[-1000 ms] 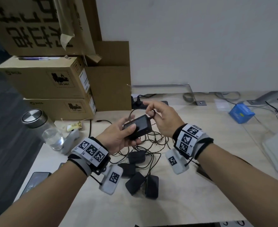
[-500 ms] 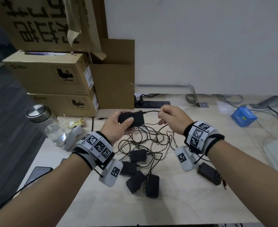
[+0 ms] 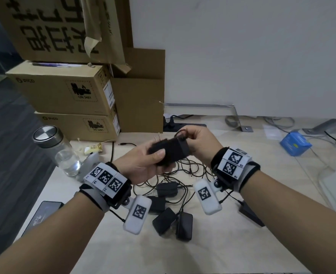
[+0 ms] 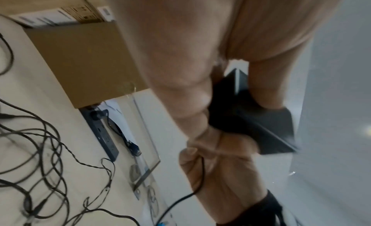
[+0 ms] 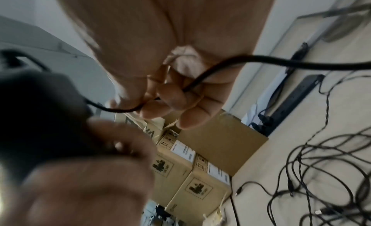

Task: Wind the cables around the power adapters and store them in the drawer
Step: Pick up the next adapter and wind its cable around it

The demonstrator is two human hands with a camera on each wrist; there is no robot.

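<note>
Adapter (image 3: 168, 153) now sits gripped in the left hand (image 3: 143, 165) above the cable tangle (image 3: 183, 173); the right hand (image 3: 198, 143), drawn closer, pinches its cable (image 5: 200, 77) against it, so winding has likely begun.

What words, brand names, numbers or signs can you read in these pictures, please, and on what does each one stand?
"PICO": upper cardboard box, and again on the lower cardboard box.
"UN 3481": hazard label on the upper box; the lower box's matching label is blurred.
Large upside-down characters on the top carton: not legible.
White sticker: too small.
Wristband tags: patterns only.
</note>
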